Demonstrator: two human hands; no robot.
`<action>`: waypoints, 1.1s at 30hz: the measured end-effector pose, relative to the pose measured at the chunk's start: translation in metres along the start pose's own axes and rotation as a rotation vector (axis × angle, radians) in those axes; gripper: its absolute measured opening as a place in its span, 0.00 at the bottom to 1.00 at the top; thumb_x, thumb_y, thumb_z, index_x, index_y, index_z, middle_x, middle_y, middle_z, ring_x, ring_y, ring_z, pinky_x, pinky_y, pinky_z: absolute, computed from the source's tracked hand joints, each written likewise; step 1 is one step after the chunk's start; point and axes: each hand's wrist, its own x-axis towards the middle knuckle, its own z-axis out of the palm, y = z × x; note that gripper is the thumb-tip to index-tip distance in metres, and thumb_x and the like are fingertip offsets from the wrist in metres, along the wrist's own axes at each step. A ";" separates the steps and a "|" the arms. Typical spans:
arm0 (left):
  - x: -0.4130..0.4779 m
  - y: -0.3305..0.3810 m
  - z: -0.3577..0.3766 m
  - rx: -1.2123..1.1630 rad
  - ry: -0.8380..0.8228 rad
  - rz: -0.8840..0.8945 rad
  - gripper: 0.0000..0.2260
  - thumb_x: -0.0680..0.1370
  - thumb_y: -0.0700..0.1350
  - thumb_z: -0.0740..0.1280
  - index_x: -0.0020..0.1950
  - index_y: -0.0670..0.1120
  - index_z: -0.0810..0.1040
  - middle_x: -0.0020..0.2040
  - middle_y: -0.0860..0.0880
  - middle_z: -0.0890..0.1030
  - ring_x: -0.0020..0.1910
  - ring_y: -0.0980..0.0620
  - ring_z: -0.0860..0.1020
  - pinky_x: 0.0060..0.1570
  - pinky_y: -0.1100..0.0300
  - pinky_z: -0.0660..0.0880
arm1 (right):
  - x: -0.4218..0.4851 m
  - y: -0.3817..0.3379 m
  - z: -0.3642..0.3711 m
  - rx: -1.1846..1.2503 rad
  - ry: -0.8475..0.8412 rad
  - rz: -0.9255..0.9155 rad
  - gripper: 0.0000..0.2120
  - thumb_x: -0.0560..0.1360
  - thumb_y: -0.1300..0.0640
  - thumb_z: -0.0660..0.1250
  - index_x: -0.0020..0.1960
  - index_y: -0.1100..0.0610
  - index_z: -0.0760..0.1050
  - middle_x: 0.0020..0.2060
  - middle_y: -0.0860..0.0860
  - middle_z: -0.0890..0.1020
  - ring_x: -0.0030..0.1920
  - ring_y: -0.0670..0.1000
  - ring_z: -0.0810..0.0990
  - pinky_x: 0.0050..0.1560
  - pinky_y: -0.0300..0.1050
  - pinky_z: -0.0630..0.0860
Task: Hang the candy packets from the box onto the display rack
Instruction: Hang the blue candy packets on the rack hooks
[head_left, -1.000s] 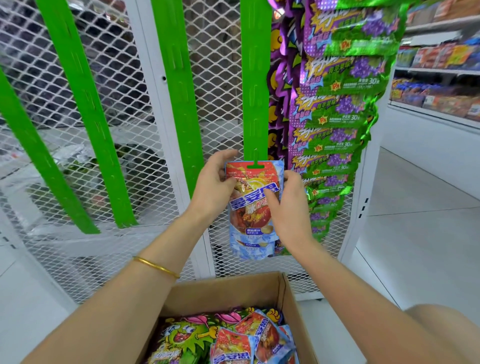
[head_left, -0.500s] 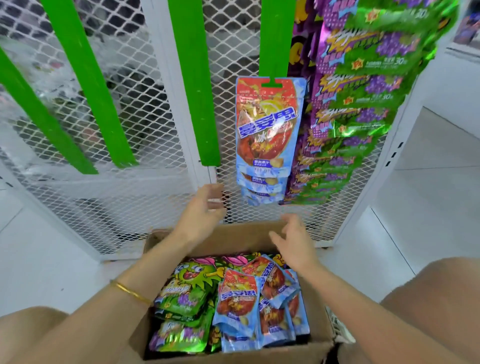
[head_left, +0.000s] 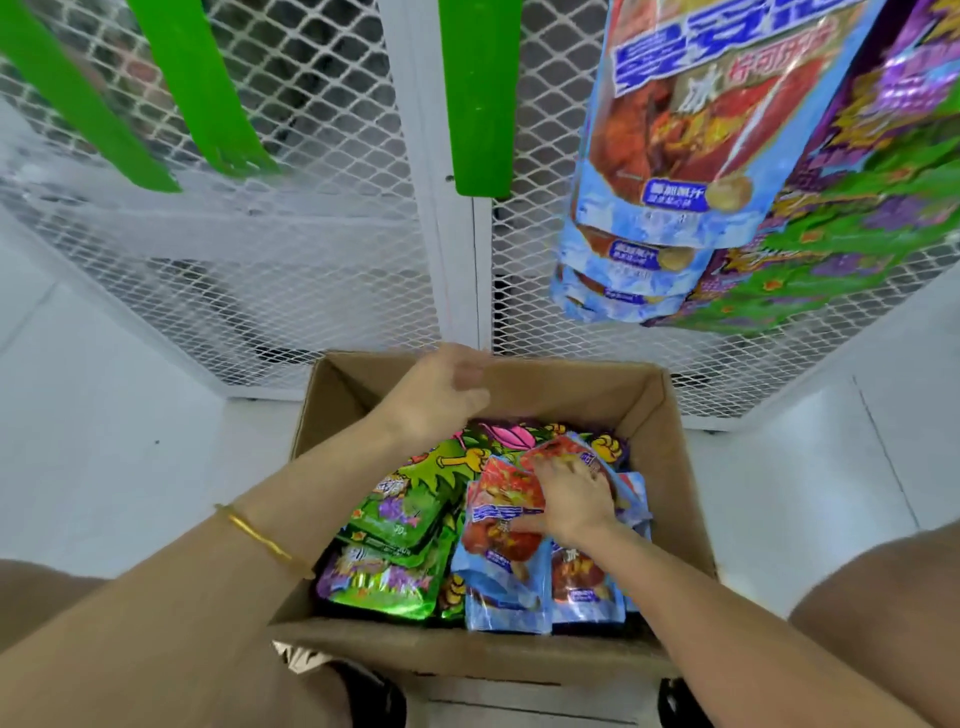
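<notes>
An open cardboard box (head_left: 675, 467) on the floor holds green candy packets (head_left: 400, 514) on its left and red-and-blue candy packets (head_left: 498, 566) on its right. My right hand (head_left: 571, 499) lies on the red-and-blue packets, fingers spread over their tops and thumb across the front one. My left hand (head_left: 441, 395) hovers over the box's far side, loosely curled and holding nothing. Red-and-blue packets (head_left: 691, 145) hang on the rack at upper right.
The white mesh rack (head_left: 322, 234) stands behind the box with bare green hanging strips (head_left: 483, 93) (head_left: 202, 88) (head_left: 78, 104). Purple-and-green packets (head_left: 857, 234) hang at far right. White floor (head_left: 104, 415) surrounds the box. My knees frame the bottom corners.
Both hands released the hung red-and-blue packet and dropped to the box. My right hand landed on the packets inside. The view tilted downward.
</notes>
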 end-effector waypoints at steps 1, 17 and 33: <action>-0.001 0.000 0.001 0.001 0.000 -0.007 0.17 0.77 0.37 0.64 0.65 0.45 0.71 0.61 0.47 0.75 0.59 0.51 0.74 0.57 0.53 0.75 | 0.002 0.000 0.001 -0.003 0.026 0.000 0.41 0.66 0.34 0.69 0.71 0.52 0.60 0.66 0.53 0.69 0.67 0.57 0.65 0.65 0.57 0.65; -0.037 0.041 0.008 0.214 -0.060 0.243 0.04 0.74 0.38 0.69 0.42 0.46 0.75 0.37 0.51 0.74 0.39 0.52 0.74 0.35 0.64 0.68 | -0.097 -0.003 -0.145 1.003 0.134 -0.273 0.02 0.72 0.63 0.70 0.42 0.58 0.79 0.35 0.50 0.79 0.34 0.41 0.76 0.39 0.34 0.71; -0.031 0.318 -0.085 -0.145 0.394 0.636 0.18 0.77 0.44 0.66 0.64 0.38 0.68 0.56 0.41 0.77 0.54 0.46 0.76 0.56 0.52 0.72 | -0.209 0.005 -0.364 0.750 0.922 -0.392 0.04 0.74 0.61 0.66 0.41 0.55 0.74 0.34 0.44 0.74 0.33 0.37 0.71 0.36 0.33 0.65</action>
